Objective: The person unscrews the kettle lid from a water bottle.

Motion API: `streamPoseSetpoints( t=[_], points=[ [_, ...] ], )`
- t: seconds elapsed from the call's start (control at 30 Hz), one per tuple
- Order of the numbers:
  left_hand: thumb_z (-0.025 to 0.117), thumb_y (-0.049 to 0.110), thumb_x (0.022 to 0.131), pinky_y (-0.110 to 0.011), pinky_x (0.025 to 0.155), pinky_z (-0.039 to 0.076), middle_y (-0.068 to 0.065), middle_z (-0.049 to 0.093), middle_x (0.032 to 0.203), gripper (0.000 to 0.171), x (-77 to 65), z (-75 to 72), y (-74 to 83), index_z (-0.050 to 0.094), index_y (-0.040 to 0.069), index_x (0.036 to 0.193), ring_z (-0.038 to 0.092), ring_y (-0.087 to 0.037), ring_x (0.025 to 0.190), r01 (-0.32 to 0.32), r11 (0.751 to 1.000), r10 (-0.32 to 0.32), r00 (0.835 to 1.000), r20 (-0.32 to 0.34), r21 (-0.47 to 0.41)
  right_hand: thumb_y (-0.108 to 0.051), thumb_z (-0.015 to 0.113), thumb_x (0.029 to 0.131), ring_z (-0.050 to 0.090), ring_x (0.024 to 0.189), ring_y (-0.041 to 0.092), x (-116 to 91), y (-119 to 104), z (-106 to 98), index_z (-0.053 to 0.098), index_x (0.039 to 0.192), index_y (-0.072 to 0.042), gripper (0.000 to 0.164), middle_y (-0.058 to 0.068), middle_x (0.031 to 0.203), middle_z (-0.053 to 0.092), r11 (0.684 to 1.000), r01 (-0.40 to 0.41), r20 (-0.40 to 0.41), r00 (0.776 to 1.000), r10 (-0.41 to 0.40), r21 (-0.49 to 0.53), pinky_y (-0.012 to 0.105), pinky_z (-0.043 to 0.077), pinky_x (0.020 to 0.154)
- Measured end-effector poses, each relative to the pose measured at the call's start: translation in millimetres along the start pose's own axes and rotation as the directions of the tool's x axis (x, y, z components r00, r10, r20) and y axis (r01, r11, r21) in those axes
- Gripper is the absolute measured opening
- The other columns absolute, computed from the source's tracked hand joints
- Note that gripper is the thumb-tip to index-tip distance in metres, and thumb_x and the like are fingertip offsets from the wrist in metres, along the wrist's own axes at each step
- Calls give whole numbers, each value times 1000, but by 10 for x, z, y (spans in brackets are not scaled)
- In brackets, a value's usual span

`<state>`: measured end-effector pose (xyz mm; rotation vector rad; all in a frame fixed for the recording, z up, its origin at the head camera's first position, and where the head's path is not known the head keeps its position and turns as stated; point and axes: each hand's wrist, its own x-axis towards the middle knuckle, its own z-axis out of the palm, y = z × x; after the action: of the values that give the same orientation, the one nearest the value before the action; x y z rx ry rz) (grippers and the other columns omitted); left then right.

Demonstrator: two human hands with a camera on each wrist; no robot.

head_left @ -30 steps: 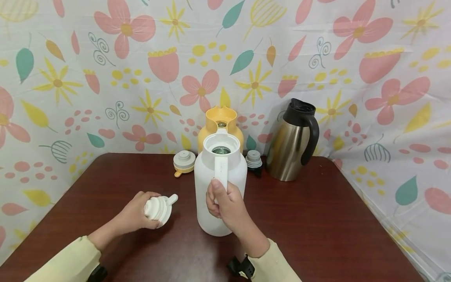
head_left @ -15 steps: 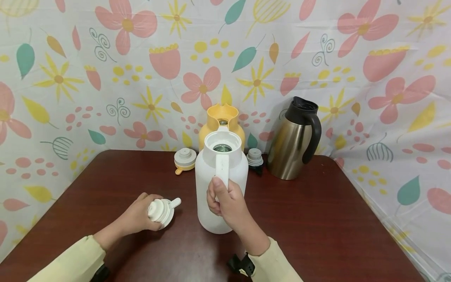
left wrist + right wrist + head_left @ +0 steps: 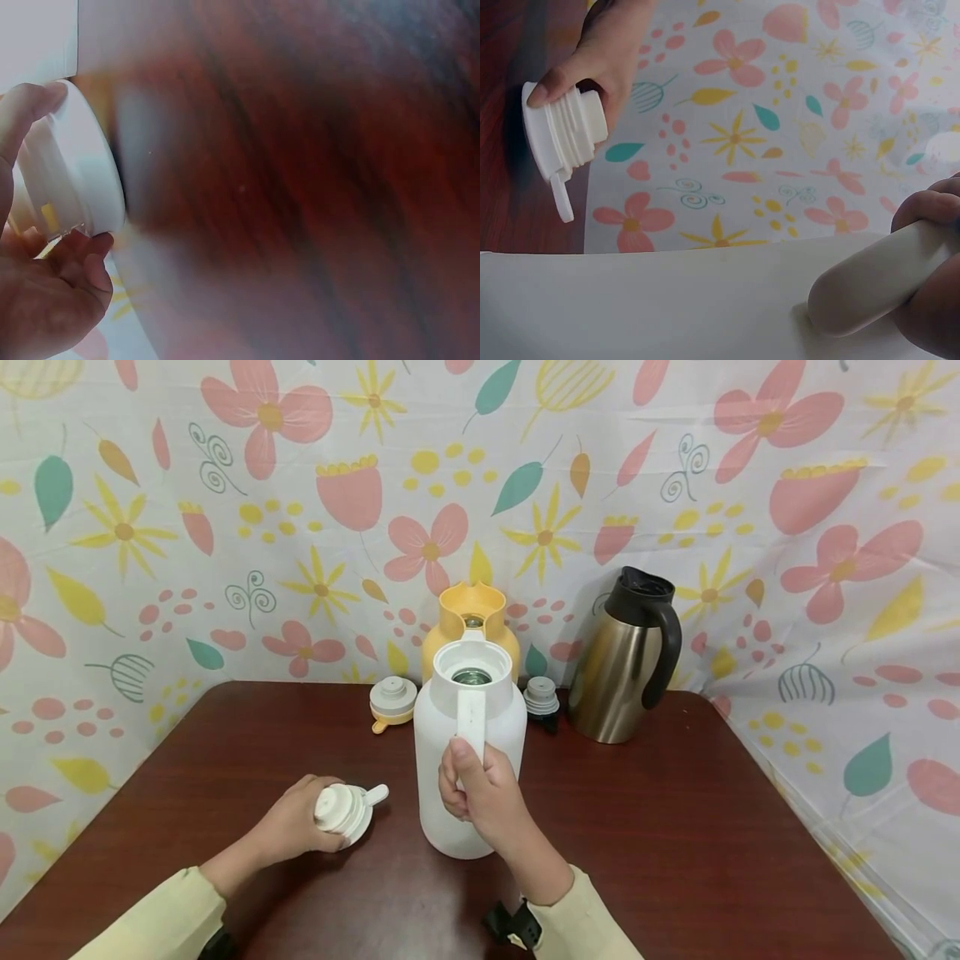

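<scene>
In the head view, my left hand (image 3: 296, 818) grips a white screw-in flask stopper (image 3: 341, 812) low over the table, its stepped, threaded plug turned up and its small tab pointing right. The left wrist view has thumb and fingertips pinching the rim of the stopper (image 3: 97, 165). My right hand (image 3: 483, 793) wraps round the handle (image 3: 471, 722) of a white vacuum flask (image 3: 435, 768), which stands upright with its mouth uncovered and a shiny liner inside. Up close in the right wrist view are the flask's body (image 3: 630, 307) and the gripped handle (image 3: 877, 281).
Right behind the white flask is a yellow flask (image 3: 431, 647), also uncovered. A grey stopper with a yellow tab (image 3: 393, 697) lies to its left, a grey and black stopper (image 3: 542, 696) to its right. A steel jug (image 3: 611, 685) with black handle stands at the back right, near the flowered curtain (image 3: 300, 527).
Over the last second my left hand has shifted slightly right with the stopper, which has turned a little. My right hand and the white flask have stayed in place.
</scene>
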<state>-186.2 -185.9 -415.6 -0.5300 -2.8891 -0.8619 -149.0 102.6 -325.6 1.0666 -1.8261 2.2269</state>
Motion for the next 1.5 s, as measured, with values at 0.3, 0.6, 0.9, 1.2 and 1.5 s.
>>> streamPoseSetpoints(
  t=[0.3, 0.6, 0.9, 1.2, 1.5],
  points=[
    [95, 26, 58, -28, 81, 49, -14, 69, 114, 74, -13, 15, -16, 67, -4, 120, 61, -18, 97, -26, 1000, 26, 1000, -16, -15, -49, 42, 109, 33, 42, 5, 2, 1, 4, 35, 74, 6, 65, 19, 53, 30, 1000, 7, 1, 1000, -7, -5, 22, 26, 38],
    [94, 30, 59, -34, 84, 49, -15, 69, 115, 75, -10, 44, -41, 67, -3, 121, 62, -25, 102, -30, 1000, 30, 999, -21, 1, -48, 41, 109, 33, 42, 5, 0, -33, -1, 35, 74, 6, 64, 18, 53, 29, 1000, 8, 7, 1000, -8, 3, 22, 27, 38],
    [94, 30, 61, -37, 85, 47, -15, 68, 116, 75, -14, 50, -55, 66, -2, 123, 58, -27, 104, -8, 1000, 8, 1000, -3, -2, -46, 39, 110, 33, 41, 5, 8, -29, 3, 35, 74, 5, 63, 18, 53, 29, 1000, -1, 14, 1000, 1, -7, 23, 26, 37],
    [94, 30, 65, -36, 83, 44, -17, 66, 117, 73, -16, 21, -43, 65, -2, 124, 54, -28, 104, 20, 999, -20, 1000, 1, -35, -43, 41, 110, 43, 42, 7, 32, -21, -12, 41, 73, 7, 63, 24, 52, 36, 998, -11, -7, 1000, 10, -59, 26, 40, 41],
    [94, 40, 69, -41, 87, 46, -20, 62, 119, 84, -61, 46, -23, 58, -4, 130, 52, -32, 108, 176, 983, -173, 983, 54, -55, -24, 46, 110, 64, 66, 5, -178, -126, 56, 60, 87, 2, 38, 24, 68, 62, 941, -157, -234, 968, 87, -301, 30, 56, 73]
  ],
)
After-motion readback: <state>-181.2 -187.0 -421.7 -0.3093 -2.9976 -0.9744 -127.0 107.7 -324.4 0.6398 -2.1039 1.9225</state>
